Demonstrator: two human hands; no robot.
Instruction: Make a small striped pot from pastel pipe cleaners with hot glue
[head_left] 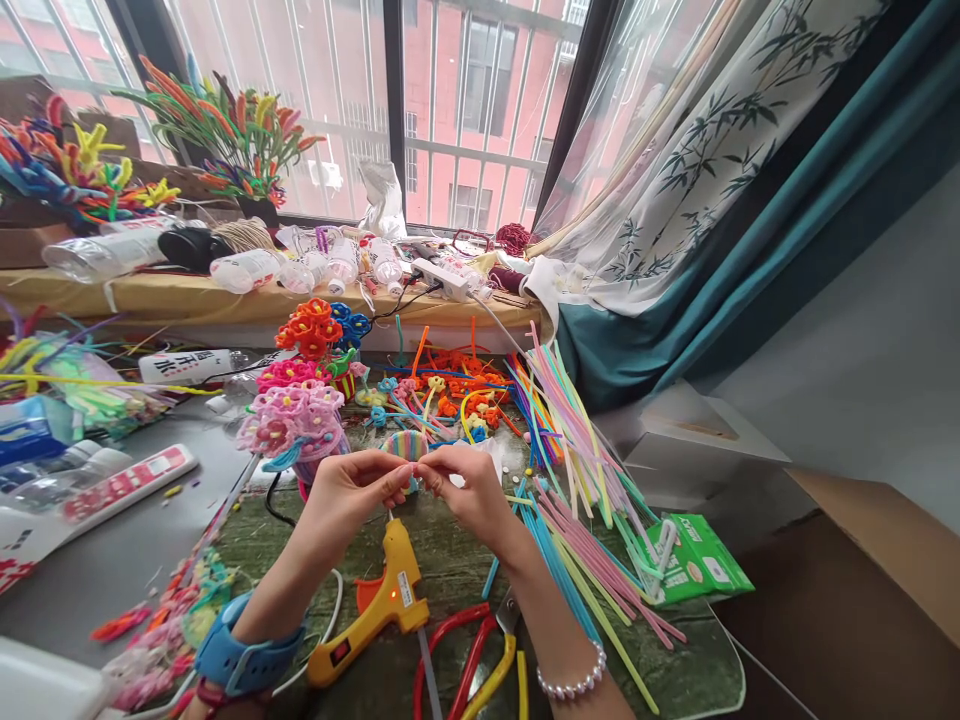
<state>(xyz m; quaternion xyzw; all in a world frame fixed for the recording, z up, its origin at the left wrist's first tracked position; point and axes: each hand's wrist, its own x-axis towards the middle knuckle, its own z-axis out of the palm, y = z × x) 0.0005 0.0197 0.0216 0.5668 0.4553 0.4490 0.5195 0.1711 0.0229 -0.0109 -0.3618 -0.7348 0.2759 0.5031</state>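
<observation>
My left hand (349,490) and my right hand (472,495) meet fingertip to fingertip above the table. Both are closed in a pinch on a small pink piece (415,468), mostly hidden by the fingers. Just behind them stands a pastel striped object (405,443), partly covered. Below the hands, a yellow hot glue gun (397,590) lies with its small light lit and a glue stick out of its rear. Red-handled cutters (480,655) and a yellow-handled tool lie near my right forearm.
Pipe-cleaner flowers (296,420) stand left of the hands. Loose pipe cleaners (577,570) spread to the right, by a green packet (694,560). Orange pieces (465,375) lie behind. Plastic bottles (247,270) crowd the windowsill. An open cardboard box (885,530) is at far right.
</observation>
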